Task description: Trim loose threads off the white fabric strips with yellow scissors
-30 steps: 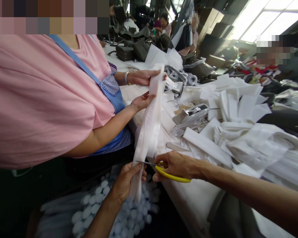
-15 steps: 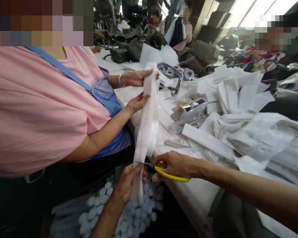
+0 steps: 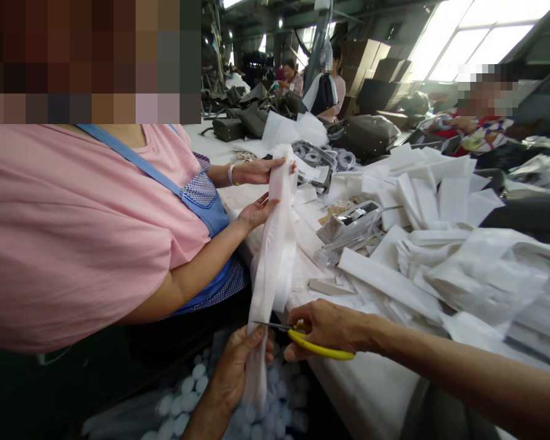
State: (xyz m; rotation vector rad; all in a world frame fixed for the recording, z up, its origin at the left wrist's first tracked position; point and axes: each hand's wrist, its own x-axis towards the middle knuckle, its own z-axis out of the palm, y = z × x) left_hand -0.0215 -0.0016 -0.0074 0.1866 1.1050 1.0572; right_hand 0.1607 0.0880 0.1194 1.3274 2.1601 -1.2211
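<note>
The left hand is closed around the lower end of a long white strip of thin sheeting, pulling it taut just below the desk edge, while the right hand is curled through the handles of yellow scissors whose blades meet the strip just above the left thumb. A co-worker in a pink shirt holds the strip's upper end with both hands. Over the last second little has changed: the blades sit at the same place on the strip and both holds are as before; only the view has tilted up, so the cut looks barely advanced, though the blade tips are too thin to read. White cotton-like balls fill a bag below; folded white pieces cover the desk
</note>
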